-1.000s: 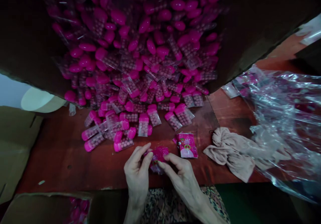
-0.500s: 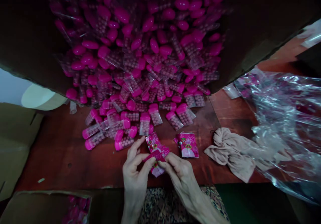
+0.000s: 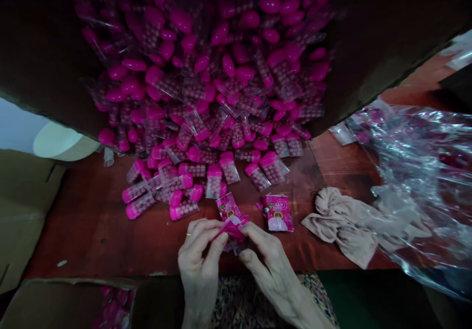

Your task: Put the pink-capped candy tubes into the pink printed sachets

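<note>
My left hand (image 3: 202,250) pinches a small pink printed sleeve (image 3: 233,229) between thumb and fingers, over the table's front edge. From the right, my right hand (image 3: 269,255) touches the sleeve with its index finger, its thumb apart from it. Its other fingertips are hidden. Just beyond lies another pink printed sleeve (image 3: 227,204), partly covered by the one in my hand. A small stack of such sleeves (image 3: 279,213) sits to the right. Several clear tubes of small beads with pink caps (image 3: 214,181) lie beyond my hands.
A big dark box (image 3: 368,39), open toward me, spills a heap of capped tubes (image 3: 206,88) onto the red-brown table (image 3: 92,245). To the right are a beige cloth (image 3: 342,225) and clear plastic bags (image 3: 427,181). Cardboard boxes (image 3: 25,211) and a pale round container (image 3: 62,142) stand left.
My right thumb has come away from the sleeve and spread downward. The left fingers have curled in, and the held sleeve has tilted and folded. The tubes lie as before.
</note>
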A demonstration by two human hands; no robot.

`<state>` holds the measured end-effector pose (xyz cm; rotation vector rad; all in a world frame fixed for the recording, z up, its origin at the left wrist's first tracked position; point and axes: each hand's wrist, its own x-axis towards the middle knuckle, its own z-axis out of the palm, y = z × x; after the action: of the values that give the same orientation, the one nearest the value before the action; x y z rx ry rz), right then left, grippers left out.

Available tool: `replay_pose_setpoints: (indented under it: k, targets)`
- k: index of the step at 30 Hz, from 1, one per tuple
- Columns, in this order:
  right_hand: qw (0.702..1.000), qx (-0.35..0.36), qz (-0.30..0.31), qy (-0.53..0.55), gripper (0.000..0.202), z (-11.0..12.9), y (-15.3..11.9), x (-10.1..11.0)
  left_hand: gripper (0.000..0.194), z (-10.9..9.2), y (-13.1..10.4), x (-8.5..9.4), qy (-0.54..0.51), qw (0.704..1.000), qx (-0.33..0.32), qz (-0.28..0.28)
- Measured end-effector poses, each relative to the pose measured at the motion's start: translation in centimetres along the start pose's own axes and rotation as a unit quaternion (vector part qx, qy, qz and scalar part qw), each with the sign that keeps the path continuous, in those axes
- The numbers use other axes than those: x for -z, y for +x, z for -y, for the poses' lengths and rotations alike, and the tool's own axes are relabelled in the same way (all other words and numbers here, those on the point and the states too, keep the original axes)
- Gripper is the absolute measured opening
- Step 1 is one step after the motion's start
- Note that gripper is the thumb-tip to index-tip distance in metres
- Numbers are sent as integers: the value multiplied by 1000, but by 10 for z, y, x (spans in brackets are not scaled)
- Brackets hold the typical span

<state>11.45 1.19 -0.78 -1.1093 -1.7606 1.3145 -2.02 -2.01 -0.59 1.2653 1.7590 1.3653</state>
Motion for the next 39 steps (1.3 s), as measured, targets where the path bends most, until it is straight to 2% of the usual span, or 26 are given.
replay_pose_setpoints:
  k: [3, 7, 10, 12, 17, 20, 24, 29, 32, 34, 37, 39]
  targets:
    - [1000, -19, -21, 8, 16, 0, 2, 1, 12, 2, 3, 1, -122, 991, 57, -6]
    - [999, -25, -24, 2, 17, 2, 1, -1, 7, 5, 6, -4, -263, 947, 182, -22]
    - [1000, -20, -15, -3, 24, 5, 0, -2, 11, 5, 6, -7, -326, 912, 245, -51]
    - [1000, -19, -12, -12, 28, 6, 0, -1, 11, 6, 6, -8, -336, 901, 268, -58]
    - [999, -2, -30, -45, 24, 7, 5, 1, 11, 5, 5, -9, -321, 910, 260, -28]
    - [998, 8, -40, -50, 23, 8, 7, -1, 9, 5, 5, -9, -318, 912, 255, -52]
    - [1000, 9, -15, -6, 21, 10, 8, -5, 17, 7, 6, -8, -337, 891, 284, -111]
    - [998, -56, -4, 20, 25, 10, 9, -8, 22, 9, 7, -5, -390, 864, 309, -75]
    - [997, -70, 15, 36, 29, 10, 10, -7, 29, 9, 9, -3, -398, 856, 324, -52]
    - [996, -78, 25, 37, 30, 10, 10, -6, 26, 9, 10, -2, -388, 855, 341, -44]
    - [997, -70, 22, 8, 32, 10, 12, -7, 20, 12, 12, 1, -384, 854, 345, -59]
    - [998, -38, -11, -43, 28, 6, 16, -10, 19, 14, 13, 5, -393, 848, 345, -87]
